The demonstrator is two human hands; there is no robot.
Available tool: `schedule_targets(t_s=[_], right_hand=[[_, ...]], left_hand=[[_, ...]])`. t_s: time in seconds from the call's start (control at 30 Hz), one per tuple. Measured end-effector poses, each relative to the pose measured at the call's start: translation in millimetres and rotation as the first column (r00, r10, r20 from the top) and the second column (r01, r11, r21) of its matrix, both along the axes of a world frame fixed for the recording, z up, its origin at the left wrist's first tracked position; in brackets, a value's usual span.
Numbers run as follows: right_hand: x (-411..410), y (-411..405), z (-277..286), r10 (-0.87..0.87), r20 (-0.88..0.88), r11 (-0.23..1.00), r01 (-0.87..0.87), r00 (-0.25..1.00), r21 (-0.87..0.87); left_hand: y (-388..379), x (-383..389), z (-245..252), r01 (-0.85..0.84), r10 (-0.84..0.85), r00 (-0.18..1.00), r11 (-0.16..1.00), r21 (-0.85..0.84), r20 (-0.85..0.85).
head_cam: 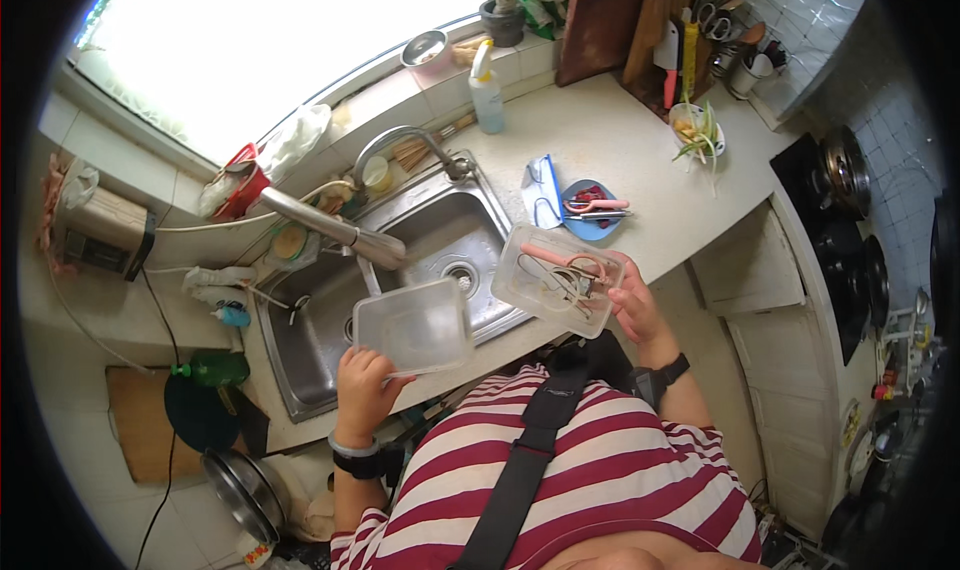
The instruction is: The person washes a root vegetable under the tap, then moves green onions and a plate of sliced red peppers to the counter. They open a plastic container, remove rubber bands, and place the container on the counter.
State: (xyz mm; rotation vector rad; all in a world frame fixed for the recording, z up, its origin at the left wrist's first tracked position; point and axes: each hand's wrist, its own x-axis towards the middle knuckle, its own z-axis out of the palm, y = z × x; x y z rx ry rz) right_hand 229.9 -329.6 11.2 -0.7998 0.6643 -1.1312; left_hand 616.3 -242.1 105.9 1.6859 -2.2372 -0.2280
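Note:
My left hand (366, 382) grips the near edge of a translucent plastic lid (412, 326), held above the front of the sink. In my right hand (636, 300) is a clear plastic container (517, 289), grasped by its right side and tilted. A pink-handled tool (551, 256) and several small metal items lie inside it; their exact kinds are hard to make out. Beyond the container, a blue dish (592, 230) on the counter holds another pink-handled tool (607, 205), slim metal tools and something dark red. Beside that dish lies a clear pouch with a blue edge (553, 187).
A double-bowl steel sink (480, 202) with a curved faucet (405, 131) lies ahead. A spray bottle (487, 94) stands behind it. At the far right are a bowl of vegetable scraps (697, 130), a knife block (652, 41) and a black stove (832, 262). A green bottle (217, 367) is left.

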Motion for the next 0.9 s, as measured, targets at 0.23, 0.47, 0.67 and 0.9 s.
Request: schedule_targets(t_s=[0.23,0.47,0.67,0.9], right_hand=[[-12.5,13.9,8.1,-0.061,0.058,0.997,0.059,0.996,0.039],[-10.2,8.4,14.6,-0.074,0.114,0.996,0.067,0.991,0.064],[1.6,-2.5,30.8,0.083,0.072,0.997,-0.083,0.994,-0.005],[6.7,-12.9,35.6,0.123,0.123,0.992,-0.124,0.985,-0.002]], left_hand=[[26.0,23.2,-76.4,-0.111,0.11,0.988,0.994,0.003,0.106],[48.2,28.8,-121.7,-0.184,0.166,0.974,0.977,0.107,0.156],[61.3,26.5,-134.4,-0.278,0.247,0.958,0.926,0.257,0.145],[61.1,22.1,-133.7,-0.301,0.281,0.954,0.894,0.333,0.108]])
